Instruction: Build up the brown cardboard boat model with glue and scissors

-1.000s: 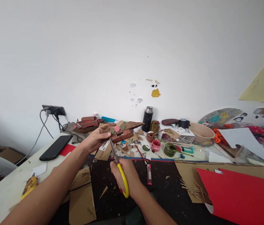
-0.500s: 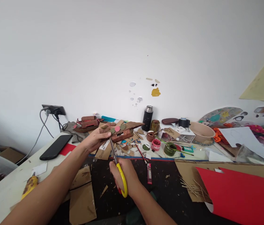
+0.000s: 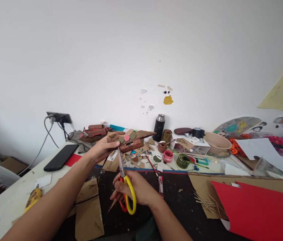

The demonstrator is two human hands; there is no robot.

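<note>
The right hand [image 3: 137,187] now spreads its fingers, baring more of the scissors [image 3: 121,167] it grips, seemingly more loosely. At 12 o'clock from it, the left hand [image 3: 103,147] pinches 1 brown model [image 3: 134,144].

Craft workspace — paint pots [image 3: 182,162] (scraps [image 3: 185,144] too)

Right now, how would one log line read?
left hand holds brown boat-shaped model | right hand holds yellow-and-red-handled metal scissors | blades near model
</note>
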